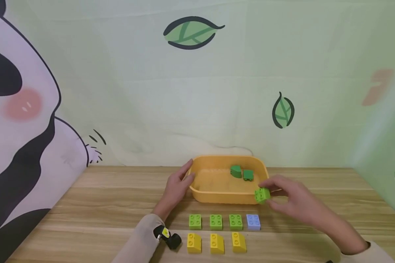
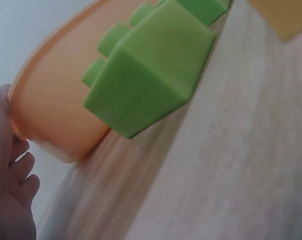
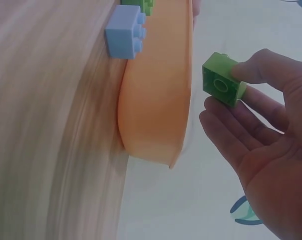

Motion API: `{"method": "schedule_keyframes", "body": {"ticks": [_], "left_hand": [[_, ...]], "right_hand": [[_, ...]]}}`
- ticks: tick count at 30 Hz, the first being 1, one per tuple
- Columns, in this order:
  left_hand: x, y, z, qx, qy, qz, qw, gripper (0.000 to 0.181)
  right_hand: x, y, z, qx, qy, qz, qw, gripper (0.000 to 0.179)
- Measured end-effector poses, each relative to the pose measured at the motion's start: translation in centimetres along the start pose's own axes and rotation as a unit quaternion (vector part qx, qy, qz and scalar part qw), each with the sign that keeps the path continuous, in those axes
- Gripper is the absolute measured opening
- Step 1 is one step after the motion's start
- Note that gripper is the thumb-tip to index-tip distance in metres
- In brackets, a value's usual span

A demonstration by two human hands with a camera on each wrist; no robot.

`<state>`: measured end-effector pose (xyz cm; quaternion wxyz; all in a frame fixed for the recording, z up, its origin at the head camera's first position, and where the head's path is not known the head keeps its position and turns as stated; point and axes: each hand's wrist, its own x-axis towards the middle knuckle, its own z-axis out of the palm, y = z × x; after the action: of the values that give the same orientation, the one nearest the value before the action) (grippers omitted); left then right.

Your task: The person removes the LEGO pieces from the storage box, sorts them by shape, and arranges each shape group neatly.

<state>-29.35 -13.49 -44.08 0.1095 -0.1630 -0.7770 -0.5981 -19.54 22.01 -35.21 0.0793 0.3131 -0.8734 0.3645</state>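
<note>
In the head view my right hand (image 1: pixel 294 201) pinches a light green toy building brick (image 1: pixel 262 195) by the tub's front right corner. The right wrist view shows the brick's hollow underside, held between thumb and fingers. My left hand (image 1: pixel 177 186) grips the left end of an orange plastic tub (image 1: pixel 228 198), its thumb at the rim. Inside the tub, toward the right, lie a dark green curved brick (image 1: pixel 236 171) and a dark green square brick (image 1: pixel 248 175).
In front of the tub, three light green bricks (image 1: pixel 215 222) and a blue brick (image 1: pixel 253 222) form a row, studs up. Nearer me stand three yellow sloped bricks (image 1: pixel 217 243). The wooden table (image 1: pixel 118 197) meets a printed cloth backdrop (image 1: pixel 135 91) behind the tub.
</note>
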Motion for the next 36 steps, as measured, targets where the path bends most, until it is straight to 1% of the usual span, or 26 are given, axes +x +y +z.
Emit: {"method": "schedule_keyframes", "body": {"ticks": [6,12,19,26,32,36], "left_hand": [[0.0,0.0,0.0,-0.004,0.003,0.001,1.0000,0.053],[0.0,0.2,0.1,0.001,0.001,0.000,1.0000,0.053],[0.1,0.2,0.1,0.007,0.002,0.001,1.0000,0.053],[0.0,0.2,0.0,0.010,0.005,-0.002,0.9999,0.052],[0.0,0.2,0.0,0.009,0.002,-0.004,0.9999,0.052],[0.0,0.2,0.1,0.007,-0.001,-0.004,1.0000,0.052]], "right_hand": [[-0.6,0.2,-0.2,0.008,-0.010,0.025,0.9996,0.040],[-1.1,0.5,-0.3,0.015,-0.021,0.043,0.9987,0.038],[-1.3,1.1,-0.4,0.038,-0.060,0.063,0.9955,0.036],[-1.7,1.8,-0.3,0.041,-0.081,0.081,0.9925,0.036],[-2.1,2.5,-0.1,0.039,-0.099,0.084,0.9908,0.037],[-2.3,3.3,0.2,0.057,-0.108,0.069,0.9901,0.033]]}}
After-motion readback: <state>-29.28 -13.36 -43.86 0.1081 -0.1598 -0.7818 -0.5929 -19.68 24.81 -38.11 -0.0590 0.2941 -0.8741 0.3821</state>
